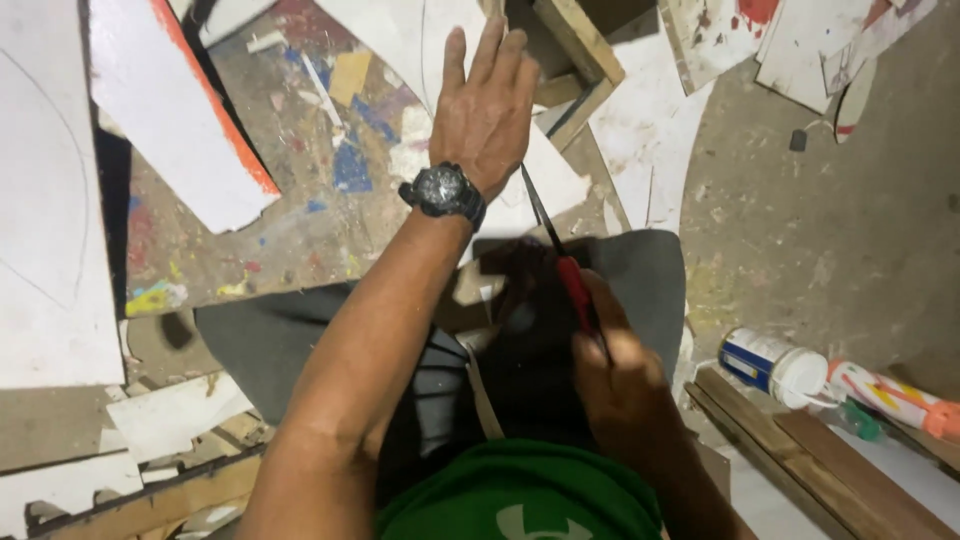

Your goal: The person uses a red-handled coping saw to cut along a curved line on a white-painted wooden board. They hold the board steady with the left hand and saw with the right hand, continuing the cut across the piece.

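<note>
we see our left hand (pixel 487 105) lying flat on a matt white sheet (pixel 540 190), smooth like thin board. our right hand (pixel 615 375) grips a knife (pixel 560 255) with a glossy red plastic handle and a dark metal blade. the worktable (pixel 290 200) looks like rough wood, paint-spattered. our wristwatch (pixel 443 190) looks like black matt plastic. a glossy plastic glue bottle (pixel 772 365) lies on the dusty, rough floor (pixel 830 230).

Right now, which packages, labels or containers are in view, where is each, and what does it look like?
Glue bottle: lying on the floor at right; white cylinder, blue-and-yellow label.
Tube: lying beside it, far right; white with red-and-yellow print, orange end.
No signs or screens.
</note>
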